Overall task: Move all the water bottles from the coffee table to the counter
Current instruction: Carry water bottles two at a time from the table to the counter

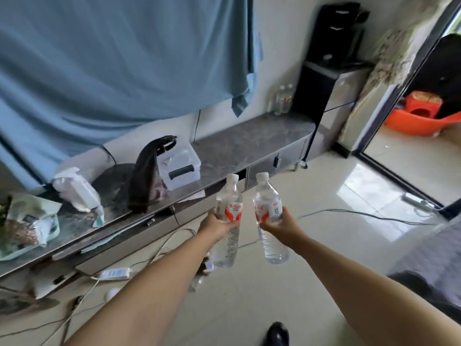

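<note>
A long, low counter with a grey marbled top (249,141) runs along a white wall, under a large pale-blue cloth (112,58) that hangs down over it. Toward the counter's left end lie a plastic bag of packets (30,221), a white pack of wipes (74,191), a dark brown bag with a tall strap (144,176) and a clear plastic box with a black handle (180,168). At the far right end, close to the wall, two clear water bottles with red labels (283,98) stand upright beside a tall black cabinet (314,91). White and grey cables and a white power strip (114,273) trail over the glossy pale tiled floor (311,196) below the counter's front edge. Out over that floor, in front of the counter, both arms reach forward. The left hand (217,223) has its fingers wrapped round the middle of a clear water bottle with a white cap and red label (228,221), and the right hand (282,226) grips a second clear white-capped bottle (268,213) the same way; both bottles stand roughly upright, near each other but apart. On the right, a dark-framed doorway shows an orange plastic basin (414,121) on the floor beyond.
</note>
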Available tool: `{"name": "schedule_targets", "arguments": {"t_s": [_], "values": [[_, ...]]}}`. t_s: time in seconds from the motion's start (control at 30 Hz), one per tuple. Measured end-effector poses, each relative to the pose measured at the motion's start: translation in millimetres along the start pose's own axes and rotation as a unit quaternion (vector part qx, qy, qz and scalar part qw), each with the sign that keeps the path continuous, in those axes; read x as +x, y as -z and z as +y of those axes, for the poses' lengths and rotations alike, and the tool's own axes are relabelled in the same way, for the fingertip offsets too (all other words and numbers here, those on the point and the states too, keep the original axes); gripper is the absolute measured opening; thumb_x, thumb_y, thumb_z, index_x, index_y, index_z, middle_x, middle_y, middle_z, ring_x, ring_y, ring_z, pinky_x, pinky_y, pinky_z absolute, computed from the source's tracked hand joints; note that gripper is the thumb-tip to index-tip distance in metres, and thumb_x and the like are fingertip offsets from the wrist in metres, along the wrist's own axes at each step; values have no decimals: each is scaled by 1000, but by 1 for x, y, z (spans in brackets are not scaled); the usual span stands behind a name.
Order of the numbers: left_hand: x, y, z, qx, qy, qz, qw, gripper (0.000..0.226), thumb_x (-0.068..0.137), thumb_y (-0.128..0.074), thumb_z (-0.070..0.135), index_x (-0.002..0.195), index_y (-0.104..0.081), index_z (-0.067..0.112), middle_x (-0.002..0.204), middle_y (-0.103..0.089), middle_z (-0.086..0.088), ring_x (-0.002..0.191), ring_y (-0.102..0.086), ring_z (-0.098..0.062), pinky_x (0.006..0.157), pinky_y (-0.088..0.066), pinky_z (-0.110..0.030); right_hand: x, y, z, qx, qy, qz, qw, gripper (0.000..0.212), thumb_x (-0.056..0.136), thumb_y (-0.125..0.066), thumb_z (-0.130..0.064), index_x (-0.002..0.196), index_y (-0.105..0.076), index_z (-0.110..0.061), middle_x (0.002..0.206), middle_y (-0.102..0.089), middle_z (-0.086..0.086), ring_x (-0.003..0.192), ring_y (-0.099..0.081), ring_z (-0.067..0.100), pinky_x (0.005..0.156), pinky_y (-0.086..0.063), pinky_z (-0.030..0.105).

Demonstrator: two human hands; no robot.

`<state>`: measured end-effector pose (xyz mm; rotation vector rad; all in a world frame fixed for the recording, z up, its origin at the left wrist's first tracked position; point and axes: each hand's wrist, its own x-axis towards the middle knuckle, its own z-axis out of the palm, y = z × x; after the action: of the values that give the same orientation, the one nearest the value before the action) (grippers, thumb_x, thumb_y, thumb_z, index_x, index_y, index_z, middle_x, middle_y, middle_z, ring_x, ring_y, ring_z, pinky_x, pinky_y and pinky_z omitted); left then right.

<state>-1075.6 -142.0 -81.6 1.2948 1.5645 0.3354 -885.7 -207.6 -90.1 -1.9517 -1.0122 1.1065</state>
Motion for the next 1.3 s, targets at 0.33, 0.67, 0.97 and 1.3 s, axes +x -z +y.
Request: {"name": "schedule_targets", "arguments": {"t_s": [0.33, 0.67, 0.97, 1.3], "values": [[106, -120, 146, 4, -17, -27, 999, 67, 68, -82, 43, 122, -52, 16, 117, -64, -2, 103, -61, -24, 86, -49, -31, 139, 163, 2, 6, -17, 36, 999, 50, 77, -79, -21, 116, -48, -16, 109, -64, 5, 101, -63, 25, 95, -52, 44], [275, -172, 273, 8, -50, -42, 998, 56, 68, -81, 36, 116, -60, 18, 112, -68, -2, 102, -63, -24, 86, -48, -29, 325, 244, -23, 10, -4, 35, 999, 49, 74, -78, -17, 117, -57, -10, 104, -71, 7, 91, -69, 19, 74, -54, 28], [423, -177, 407, -6, -29, -63, 998, 59, 72, -81, 32, 121, -54, 13, 119, -65, -6, 110, -62, -28, 99, -48, -37, 502, 314, -89, 23, -17, 41, 999, 67, 61, -85, -35, 117, -53, -17, 102, -71, 5, 93, -71, 22, 86, -58, 48], [560, -193, 491, -20, 11, -52, 998, 67, 75, -79, 31, 130, -47, 9, 126, -59, -8, 118, -57, -27, 95, -44, -33, 667, 349, -133, -25, -34, 32, 999, 59, 71, -82, -33, 118, -51, -18, 107, -68, 2, 98, -66, 22, 91, -55, 40]]}}
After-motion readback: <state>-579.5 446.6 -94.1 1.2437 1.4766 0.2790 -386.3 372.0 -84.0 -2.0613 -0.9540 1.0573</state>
